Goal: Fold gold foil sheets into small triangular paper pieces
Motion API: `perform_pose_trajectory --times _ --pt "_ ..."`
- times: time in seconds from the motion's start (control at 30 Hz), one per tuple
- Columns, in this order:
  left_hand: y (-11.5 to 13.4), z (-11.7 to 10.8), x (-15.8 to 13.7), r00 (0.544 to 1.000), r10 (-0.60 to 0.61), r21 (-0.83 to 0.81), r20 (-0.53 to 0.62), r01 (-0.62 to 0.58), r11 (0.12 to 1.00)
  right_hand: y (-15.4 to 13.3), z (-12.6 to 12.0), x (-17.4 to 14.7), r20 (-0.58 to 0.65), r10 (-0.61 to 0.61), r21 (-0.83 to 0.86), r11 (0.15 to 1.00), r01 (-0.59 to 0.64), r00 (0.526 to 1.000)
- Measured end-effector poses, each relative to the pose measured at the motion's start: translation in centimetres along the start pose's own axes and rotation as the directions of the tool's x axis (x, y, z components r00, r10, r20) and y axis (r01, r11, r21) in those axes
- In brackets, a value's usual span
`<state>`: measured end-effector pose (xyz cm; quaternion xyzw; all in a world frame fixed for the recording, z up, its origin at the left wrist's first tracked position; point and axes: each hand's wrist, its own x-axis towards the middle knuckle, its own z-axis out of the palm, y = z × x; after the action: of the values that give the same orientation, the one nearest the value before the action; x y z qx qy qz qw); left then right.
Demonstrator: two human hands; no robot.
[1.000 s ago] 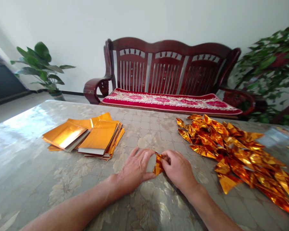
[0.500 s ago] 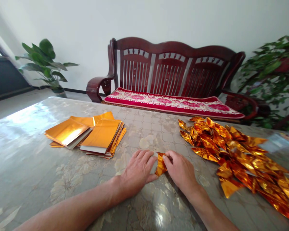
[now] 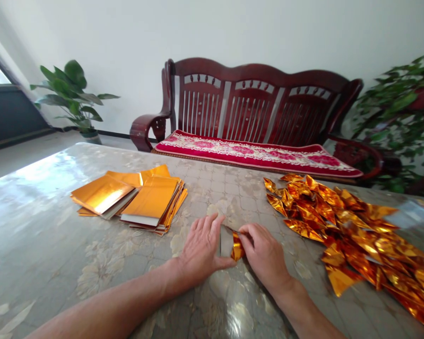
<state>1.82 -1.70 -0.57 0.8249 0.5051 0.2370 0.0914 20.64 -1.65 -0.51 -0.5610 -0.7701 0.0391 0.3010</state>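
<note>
Head view: on the patterned table (image 3: pixel 56 245), well in from its far edge, a small piece of gold paper (image 3: pixel 238 248) lies between the person's hands, its pale side showing at the left and crumpled foil at the right. The right hand (image 3: pixel 265 254) pinches the foil end between thumb and fingers. The left hand (image 3: pixel 199 245) is spread around the paper's other end, thumb by the near side and fingers by the far side; how firmly it presses cannot be told. Toward the table's far left corner sits a stack of flat gold sheets (image 3: pixel 150 200). A heap of folded gold pieces (image 3: pixel 349 228) runs along the right part. Beyond the far edge stands a dark red wooden bench (image 3: pixel 245 101).
</note>
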Motion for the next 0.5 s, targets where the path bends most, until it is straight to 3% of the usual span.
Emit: perform_pose_trajectory --times 0.3,0.5 --pt "-0.71 -0.69 0.45 0.988 -0.142 -0.365 0.06 0.154 0.918 -0.29 -0.2 -0.04 -0.025 -0.059 0.119 0.991 0.061 0.998" --pt "-0.65 -0.79 0.73 0.977 -0.193 -0.424 0.094 0.214 0.88 0.1 0.01 0.03 -0.022 -0.02 0.182 0.983 0.023 1.0"
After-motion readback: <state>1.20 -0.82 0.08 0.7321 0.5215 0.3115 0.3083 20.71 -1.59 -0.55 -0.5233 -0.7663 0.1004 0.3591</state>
